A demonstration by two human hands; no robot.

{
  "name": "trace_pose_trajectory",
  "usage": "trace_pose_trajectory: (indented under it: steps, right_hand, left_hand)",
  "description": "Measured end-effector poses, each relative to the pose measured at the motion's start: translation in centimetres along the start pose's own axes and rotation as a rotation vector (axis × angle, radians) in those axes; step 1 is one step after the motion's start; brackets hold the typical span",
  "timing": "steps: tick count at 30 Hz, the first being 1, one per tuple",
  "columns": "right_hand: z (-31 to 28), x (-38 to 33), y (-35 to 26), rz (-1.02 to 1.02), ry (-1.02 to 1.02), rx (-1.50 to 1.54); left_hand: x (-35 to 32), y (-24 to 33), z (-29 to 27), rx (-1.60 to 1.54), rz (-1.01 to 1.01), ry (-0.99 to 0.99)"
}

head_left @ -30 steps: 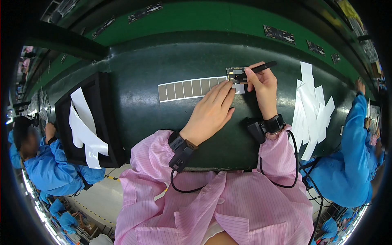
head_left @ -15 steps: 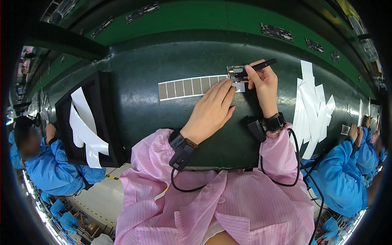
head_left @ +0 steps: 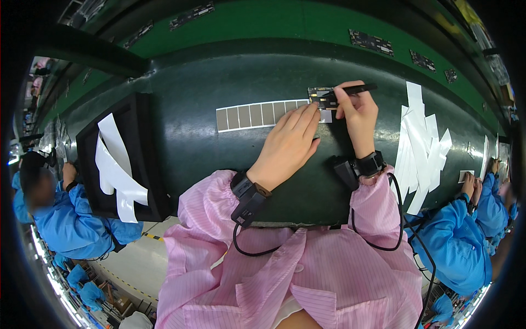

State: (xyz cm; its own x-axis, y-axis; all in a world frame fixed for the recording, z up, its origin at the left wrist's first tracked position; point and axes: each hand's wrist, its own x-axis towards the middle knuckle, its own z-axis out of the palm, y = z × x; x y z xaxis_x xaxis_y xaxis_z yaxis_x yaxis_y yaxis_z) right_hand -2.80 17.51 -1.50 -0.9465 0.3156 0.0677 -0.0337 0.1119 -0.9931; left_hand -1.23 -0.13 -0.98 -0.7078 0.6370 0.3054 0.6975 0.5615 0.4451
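Observation:
My left hand (head_left: 290, 143) lies palm down with fingers stretched out. It covers part of a white strip of grey rectangular stickers (head_left: 244, 117), its fingertips at the lower edge of a small dark circuit board (head_left: 318, 94). In my right hand (head_left: 357, 112) is a slim black pen-like tool (head_left: 359, 88), pinched between thumb and fingers. The tool's tip points left over the board, and its exact contact there is too small to tell. Below the board, the strip's pale right end (head_left: 326, 116) shows between my hands.
At left, a black tray (head_left: 145, 164) holds curled white strips (head_left: 121, 170). A pile of white backing strips (head_left: 419, 142) lies right. Circuit boards (head_left: 371, 43) rest on a green belt (head_left: 296, 22) beyond the dark table edge. People in blue sit on both sides.
The black tool and my right hand have shifted slightly right, and the tool lies flatter. My left hand stays over the strip. The whole view has shifted a little.

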Motion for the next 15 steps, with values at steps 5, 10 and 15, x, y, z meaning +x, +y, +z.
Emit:
trace_pose_trajectory:
  steps: [5,10,15]
  right_hand:
    - [-1.1,-0.9,-0.5,-0.048,0.06,0.037]
    - [-0.3,-2.1,-0.8,-0.045,-0.041,-0.096]
    - [-0.2,-2.2,-0.6,-0.116,-0.063,-0.238]
  left_hand:
    - [-0.2,0.1,-0.5,0.009,0.013,0.017]
    - [-1.2,0.4,-0.7,-0.053,0.029,-0.025]
    - [-1.3,0.4,-0.5,-0.075,0.049,-0.015]
